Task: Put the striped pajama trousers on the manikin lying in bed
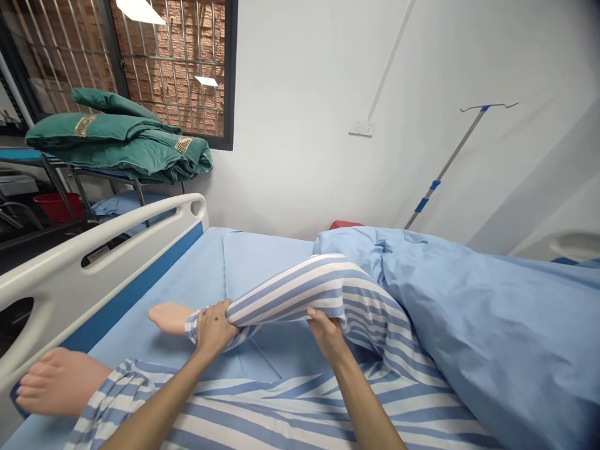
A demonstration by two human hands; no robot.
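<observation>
because the leg is carried by its cloth, the left hand (214, 329) grips the cuff of a blue-and-white striped trouser leg (300, 294), fingers (224, 311) closed tight, while the right hand (328, 334) clasps it further up; the leg slants toward a pale rubbery foot (171, 317), raised over the light blue bed sheet (267, 262).

the trouser leg (300, 290) seemingly lies before the duvet (469, 331).
</observation>
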